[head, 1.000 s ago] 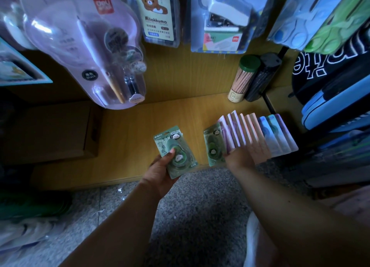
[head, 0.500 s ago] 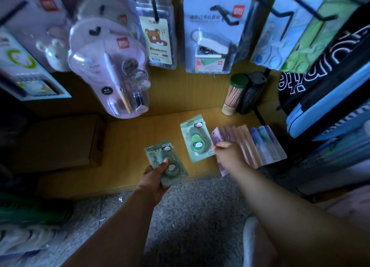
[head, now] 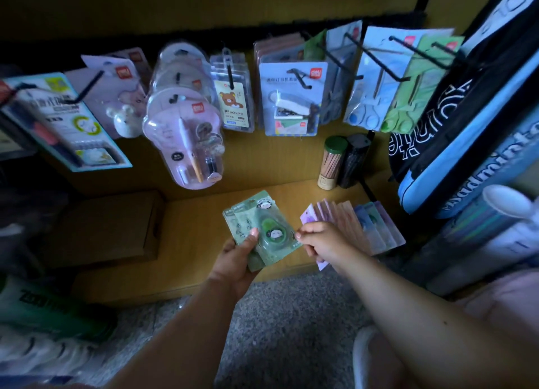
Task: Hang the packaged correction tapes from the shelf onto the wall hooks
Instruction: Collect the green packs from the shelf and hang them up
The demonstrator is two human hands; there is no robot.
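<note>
Two green packaged correction tapes lie stacked one on the other in my left hand, thumb pressed on the front pack. My right hand pinches the right edge of the top pack. Behind it, a fanned row of pink, purple and blue correction tape packs lies on the wooden shelf. Black wall hooks stick out of the back wall above, loaded with other stationery.
Hanging packs crowd the wall: a pink pen set, a bear card holder, a stapler pack, scissors. A pencil tube stands at the shelf's back. A cardboard box sits left; bags hang right.
My right hand lifted a green pack off the fanned row and brought it left onto the pack in my left hand. The view tilted upward, revealing more hooks.
</note>
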